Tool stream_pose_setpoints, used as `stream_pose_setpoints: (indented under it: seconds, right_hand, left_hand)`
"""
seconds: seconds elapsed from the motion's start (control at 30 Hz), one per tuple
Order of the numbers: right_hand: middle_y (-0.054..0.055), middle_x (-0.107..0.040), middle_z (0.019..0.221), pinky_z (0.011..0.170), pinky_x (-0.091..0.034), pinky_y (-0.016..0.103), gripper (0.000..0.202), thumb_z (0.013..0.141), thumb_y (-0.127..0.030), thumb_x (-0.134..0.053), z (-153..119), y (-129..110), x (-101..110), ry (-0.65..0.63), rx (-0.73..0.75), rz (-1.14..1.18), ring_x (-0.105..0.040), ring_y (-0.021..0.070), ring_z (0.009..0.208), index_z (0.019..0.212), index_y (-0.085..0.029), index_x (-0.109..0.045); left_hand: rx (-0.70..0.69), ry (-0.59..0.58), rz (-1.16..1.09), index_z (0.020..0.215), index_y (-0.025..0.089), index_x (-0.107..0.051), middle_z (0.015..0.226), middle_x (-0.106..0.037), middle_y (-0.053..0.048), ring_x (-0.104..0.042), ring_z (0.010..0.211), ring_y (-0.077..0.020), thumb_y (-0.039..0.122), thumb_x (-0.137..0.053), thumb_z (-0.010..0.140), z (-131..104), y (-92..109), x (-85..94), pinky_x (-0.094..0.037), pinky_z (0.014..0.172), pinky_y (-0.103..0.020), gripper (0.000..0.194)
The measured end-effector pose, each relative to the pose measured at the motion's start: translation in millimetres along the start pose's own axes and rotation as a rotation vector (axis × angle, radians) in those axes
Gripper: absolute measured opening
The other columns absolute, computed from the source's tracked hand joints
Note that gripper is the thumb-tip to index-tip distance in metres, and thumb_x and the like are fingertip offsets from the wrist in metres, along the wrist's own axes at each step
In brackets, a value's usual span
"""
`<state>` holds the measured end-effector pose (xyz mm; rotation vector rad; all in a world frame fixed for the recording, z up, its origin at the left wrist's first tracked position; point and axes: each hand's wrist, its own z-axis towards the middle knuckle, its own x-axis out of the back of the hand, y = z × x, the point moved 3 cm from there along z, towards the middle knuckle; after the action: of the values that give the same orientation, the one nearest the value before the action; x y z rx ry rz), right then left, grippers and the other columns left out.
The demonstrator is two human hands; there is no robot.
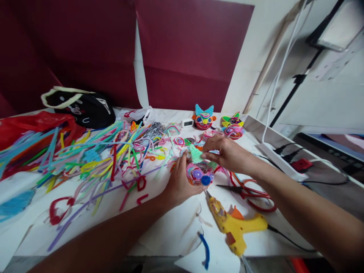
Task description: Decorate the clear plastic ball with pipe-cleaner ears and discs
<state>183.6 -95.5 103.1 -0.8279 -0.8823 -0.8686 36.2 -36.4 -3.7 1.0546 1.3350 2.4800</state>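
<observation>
My left hand (179, 182) is wrapped round the near left side of a pipe-cleaner face (193, 170), pink with a purple eye and a round blue piece at its front. Above its top edge stands a light green triangular piece (195, 154), pinched between the thumb and fingers of my right hand (223, 151). Whether the green piece is fixed to the face I cannot tell. In front of the face lie a yellow glue gun (236, 225), nozzle towards my left hand, and red-handled scissors (256, 195).
Loose pipe cleaners (113, 155) cover the table's left side. Finished faces, one with blue ears (204, 116) and one pink (233, 131), stand at the back beside a small digital clock (187, 123). A power strip (283, 161) is at right; a short blue piece (204, 250) lies near the front edge.
</observation>
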Motion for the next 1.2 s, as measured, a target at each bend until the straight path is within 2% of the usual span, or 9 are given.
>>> stream_pose_setpoints:
  seconds: [0.1,0.27,0.37,0.6,0.97,1.2]
  right_hand:
    - [0.01,-0.071,0.08,0.079,-0.045,0.034,0.014,0.089,-0.016,-0.063,0.3,0.2,-1.0,-0.005,-0.013,0.0,-0.063,0.0203,0.079,0.078,-0.015,-0.072]
    - [0.008,-0.072,0.081,0.078,-0.045,0.033,0.015,0.089,-0.017,-0.063,1.5,0.8,-2.8,-0.019,-0.02,-0.002,-0.062,0.0192,0.078,0.077,-0.016,-0.072]
    - [0.008,-0.073,0.082,0.079,-0.045,0.033,0.014,0.089,-0.016,-0.063,2.3,1.3,-4.2,-0.022,-0.01,-0.006,-0.063,0.0189,0.078,0.078,-0.016,-0.072]
    - [0.008,-0.072,0.082,0.078,-0.046,0.032,0.014,0.089,-0.019,-0.063,3.2,1.8,-5.8,-0.032,-0.016,-0.044,-0.063,0.0194,0.08,0.079,-0.017,-0.073]
    - [0.01,-0.073,0.083,0.077,-0.046,0.031,0.014,0.088,-0.017,-0.063,3.8,1.7,-7.4,-0.062,-0.026,-0.048,-0.063,0.0191,0.078,0.08,-0.014,-0.073]
    - [0.009,-0.073,0.084,0.075,-0.045,0.029,0.015,0.089,-0.018,-0.062,7.6,1.3,-7.8,-0.133,-0.061,-0.089,-0.062,0.0179,0.078,0.078,-0.014,-0.073]
  left_hand:
    - [0.007,-0.005,0.0,0.143,0.011,-0.027,0.142,-0.043,-0.026,-0.045,0.132,-0.0404,0.039,-0.084,0.053,0.2,0.9,0.4,-0.035,0.111,-0.057,0.11]
    - [-0.017,0.01,-0.016,0.141,0.018,-0.032,0.139,-0.047,-0.021,-0.047,0.13,-0.0391,0.038,-0.085,0.053,-0.1,0.3,0.4,-0.038,0.109,-0.054,0.104]
    - [-0.022,0.018,-0.021,0.138,0.018,-0.033,0.137,-0.047,-0.02,-0.048,0.129,-0.0387,0.038,-0.085,0.052,0.1,-0.4,0.0,-0.038,0.108,-0.054,0.102]
    - [-0.005,0.012,-0.012,0.123,0.018,-0.043,0.133,-0.048,-0.018,-0.051,0.123,-0.0374,0.037,-0.086,0.053,0.4,3.6,2.5,-0.043,0.104,-0.053,0.084]
    - [0.007,-0.005,0.012,0.134,0.015,-0.035,0.136,-0.045,-0.022,-0.047,0.128,-0.0393,0.039,-0.084,0.054,0.5,2.5,1.5,-0.039,0.108,-0.055,0.097]
    - [0.006,0.007,0.0,0.132,0.013,-0.038,0.13,-0.05,-0.021,-0.05,0.126,-0.0396,0.037,-0.085,0.052,-0.8,3.4,2.9,-0.041,0.106,-0.054,0.095]
